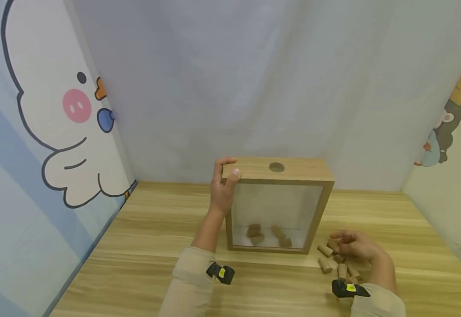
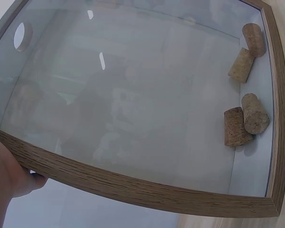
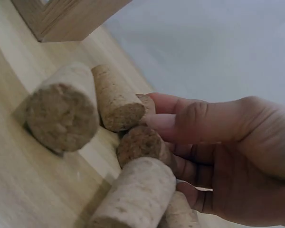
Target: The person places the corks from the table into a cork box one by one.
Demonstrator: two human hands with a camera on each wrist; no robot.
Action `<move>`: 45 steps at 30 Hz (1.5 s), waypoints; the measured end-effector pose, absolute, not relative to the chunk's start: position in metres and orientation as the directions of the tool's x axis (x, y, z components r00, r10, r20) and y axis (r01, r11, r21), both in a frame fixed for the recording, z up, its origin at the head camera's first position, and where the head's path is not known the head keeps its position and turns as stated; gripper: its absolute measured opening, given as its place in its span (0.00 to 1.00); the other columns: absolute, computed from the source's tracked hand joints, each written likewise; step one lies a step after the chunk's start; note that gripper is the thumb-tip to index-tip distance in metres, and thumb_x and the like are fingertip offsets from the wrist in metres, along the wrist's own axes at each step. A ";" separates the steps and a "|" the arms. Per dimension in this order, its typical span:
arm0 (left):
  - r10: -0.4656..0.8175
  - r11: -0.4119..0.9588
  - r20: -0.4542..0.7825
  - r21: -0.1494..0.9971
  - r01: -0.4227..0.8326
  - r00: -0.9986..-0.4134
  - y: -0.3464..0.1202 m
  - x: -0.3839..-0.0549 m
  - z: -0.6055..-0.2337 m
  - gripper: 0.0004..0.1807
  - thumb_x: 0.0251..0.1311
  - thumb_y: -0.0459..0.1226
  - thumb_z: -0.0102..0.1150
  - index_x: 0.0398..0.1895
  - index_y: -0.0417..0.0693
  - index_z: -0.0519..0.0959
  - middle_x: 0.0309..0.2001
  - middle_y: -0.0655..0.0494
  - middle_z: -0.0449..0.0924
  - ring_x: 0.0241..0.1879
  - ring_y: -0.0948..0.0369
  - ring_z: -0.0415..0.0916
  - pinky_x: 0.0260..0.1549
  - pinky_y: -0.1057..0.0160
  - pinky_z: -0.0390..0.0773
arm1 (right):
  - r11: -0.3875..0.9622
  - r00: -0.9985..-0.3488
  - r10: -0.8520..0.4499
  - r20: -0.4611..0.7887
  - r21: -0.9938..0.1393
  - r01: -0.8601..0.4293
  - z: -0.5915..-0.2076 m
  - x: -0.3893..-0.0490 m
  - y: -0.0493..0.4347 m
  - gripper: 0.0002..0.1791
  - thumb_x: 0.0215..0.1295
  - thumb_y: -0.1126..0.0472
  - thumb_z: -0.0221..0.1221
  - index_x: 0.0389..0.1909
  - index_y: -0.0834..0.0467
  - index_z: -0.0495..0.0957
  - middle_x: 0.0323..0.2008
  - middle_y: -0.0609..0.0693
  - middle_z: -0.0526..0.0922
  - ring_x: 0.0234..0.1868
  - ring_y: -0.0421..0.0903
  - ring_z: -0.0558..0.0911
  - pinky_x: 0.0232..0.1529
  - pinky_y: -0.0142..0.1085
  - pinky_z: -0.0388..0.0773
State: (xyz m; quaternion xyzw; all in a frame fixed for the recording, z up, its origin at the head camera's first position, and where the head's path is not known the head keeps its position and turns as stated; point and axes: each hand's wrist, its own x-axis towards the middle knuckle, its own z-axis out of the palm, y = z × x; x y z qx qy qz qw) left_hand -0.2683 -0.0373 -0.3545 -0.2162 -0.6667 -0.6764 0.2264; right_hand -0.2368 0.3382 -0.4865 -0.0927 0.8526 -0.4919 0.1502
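Observation:
A shallow wooden box (image 1: 282, 175) with a clear front stands upright on the table, a round hole (image 1: 276, 167) in its top. My left hand (image 1: 223, 189) grips its upper left corner, thumb in front and fingers over the top. Several corks (image 2: 237, 127) lie inside on its floor, seen through the pane. To the right of the box is a loose pile of corks (image 1: 325, 265). My right hand (image 1: 357, 245) is at the pile's far side, pinching a cork (image 3: 146, 102) between thumb and index finger; that cork is mostly hidden by the fingers and another cork.
The wooden table (image 1: 143, 264) reaches back to a pale curtain (image 1: 198, 88). Cartoon-printed walls (image 1: 40, 119) rise at both sides. The box's right frame (image 1: 317, 220) stands close beside the cork pile.

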 end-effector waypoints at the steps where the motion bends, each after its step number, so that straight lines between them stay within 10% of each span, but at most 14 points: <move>1: -0.018 -0.006 0.596 0.803 0.596 -0.803 -0.037 -0.265 -0.352 0.24 0.56 0.42 0.47 0.53 0.36 0.65 0.55 0.45 0.65 0.12 0.71 0.48 0.11 0.71 0.55 | 0.515 -0.938 -0.308 -0.160 -0.857 -0.023 -0.487 -0.237 0.338 0.24 0.55 0.68 0.60 0.54 0.71 0.70 0.47 0.66 0.73 0.46 0.59 0.74 0.45 0.52 0.71; 28: -0.014 -0.005 0.595 0.803 0.596 -0.803 -0.037 -0.281 -0.370 0.25 0.56 0.46 0.46 0.55 0.42 0.65 0.56 0.49 0.64 0.11 0.69 0.46 0.09 0.70 0.53 | 0.396 -0.987 -0.130 -0.095 -0.918 0.036 -0.464 -0.214 0.319 0.24 0.65 0.66 0.53 0.59 0.72 0.62 0.49 0.66 0.71 0.46 0.55 0.75 0.45 0.48 0.73; 45: -0.016 -0.002 0.617 0.787 0.617 -0.787 -0.034 -0.284 -0.370 0.23 0.57 0.48 0.46 0.53 0.46 0.65 0.53 0.51 0.65 0.11 0.69 0.46 0.08 0.70 0.53 | 0.081 -0.941 -0.018 0.338 -0.938 -0.338 -0.404 -0.200 0.298 0.19 0.57 0.75 0.58 0.48 0.56 0.76 0.38 0.44 0.76 0.38 0.37 0.75 0.38 0.25 0.74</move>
